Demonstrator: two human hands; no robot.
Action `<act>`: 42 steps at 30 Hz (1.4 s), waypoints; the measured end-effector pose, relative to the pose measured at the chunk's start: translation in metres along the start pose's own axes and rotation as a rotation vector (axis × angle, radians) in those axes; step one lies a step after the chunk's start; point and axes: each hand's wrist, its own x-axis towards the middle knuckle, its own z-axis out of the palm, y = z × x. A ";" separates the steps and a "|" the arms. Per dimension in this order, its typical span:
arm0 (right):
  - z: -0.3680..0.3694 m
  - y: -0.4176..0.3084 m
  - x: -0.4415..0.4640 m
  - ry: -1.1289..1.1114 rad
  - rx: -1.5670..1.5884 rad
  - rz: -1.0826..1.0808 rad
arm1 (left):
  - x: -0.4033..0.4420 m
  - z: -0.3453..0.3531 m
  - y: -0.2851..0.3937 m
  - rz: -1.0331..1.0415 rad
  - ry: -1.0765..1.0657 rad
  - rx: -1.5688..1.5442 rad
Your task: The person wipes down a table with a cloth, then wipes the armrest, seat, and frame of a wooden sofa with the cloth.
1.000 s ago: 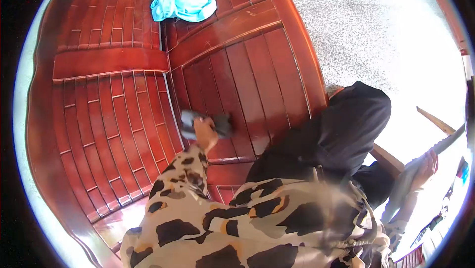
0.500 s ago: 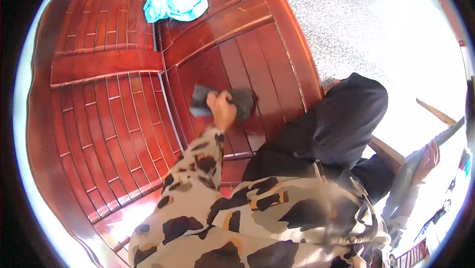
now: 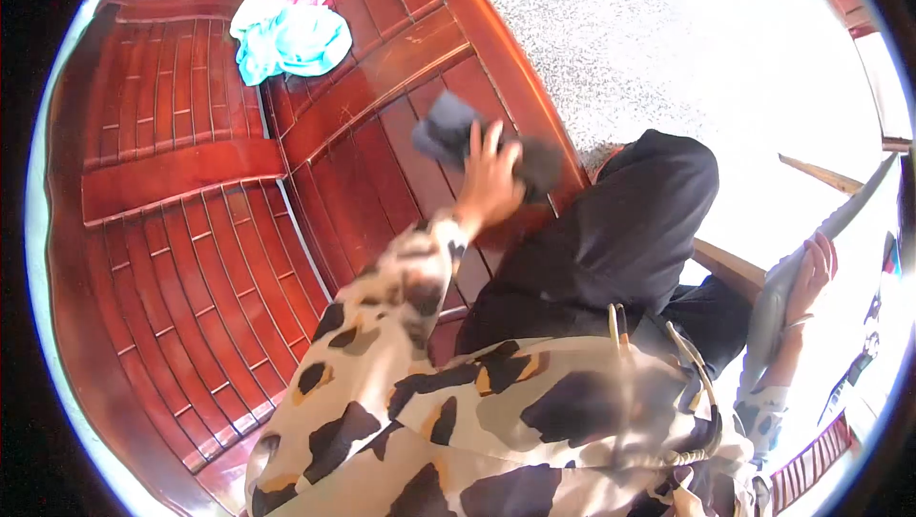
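Note:
My left hand (image 3: 491, 174) presses a dark grey cloth (image 3: 447, 128) onto the slatted seat of a reddish-brown wooden bench (image 3: 367, 159). Its fingers are spread over the cloth, which sticks out on both sides of the hand and is slightly blurred. Far off to the right, my right hand (image 3: 811, 279) lies on a grey rounded edge (image 3: 763, 326), fingers stretched out along it. What that edge belongs to cannot be made out in the glare.
A bundle of light blue and pink fabric (image 3: 296, 40) lies farther along the bench seat. The slatted backrest (image 3: 191, 288) rises at left. My bent knee (image 3: 658, 183) in dark trousers is against the seat's front edge. Speckled floor (image 3: 572, 40) stretches beyond, brightly lit.
My left hand and the cloth have moved across the seat toward its front edge, and the fingers have spread. The view has shifted a little. My right hand stays on the grey edge.

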 end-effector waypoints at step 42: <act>-0.015 -0.030 0.001 -0.014 -0.009 0.091 | 0.054 0.022 0.039 0.085 -0.100 0.125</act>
